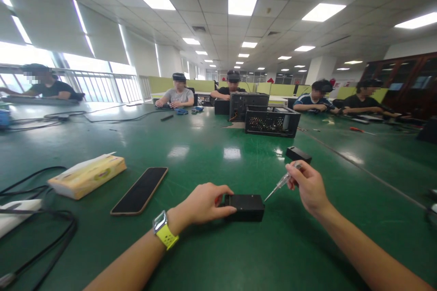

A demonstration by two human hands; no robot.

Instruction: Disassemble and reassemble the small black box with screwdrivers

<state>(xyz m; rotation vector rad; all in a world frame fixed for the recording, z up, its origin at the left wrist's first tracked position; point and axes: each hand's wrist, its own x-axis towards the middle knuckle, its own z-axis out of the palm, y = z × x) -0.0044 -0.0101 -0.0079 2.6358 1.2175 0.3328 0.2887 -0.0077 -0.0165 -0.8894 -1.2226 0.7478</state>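
A small black rectangular box (248, 207) lies on the green table in front of me. My left hand (208, 202) grips its left end between thumb and fingers. A watch with a yellow-green strap (166, 232) is on that wrist. In my right hand (307, 186) is a screwdriver (282, 184) with a clear handle, pinched between thumb and fingers. Its thin metal shaft slants down to the left, and the tip is at the box's right end; whether it touches I cannot tell. Beyond my right hand lies a second small black box (299, 154).
Left of my hands are a phone (139, 191), a yellow tissue pack (88, 175) and black cables (64, 236). Farther back stand black computer cases (272, 121). A red-handled screwdriver (357, 129) lies at the right. Several people sit around the green table (191, 154).
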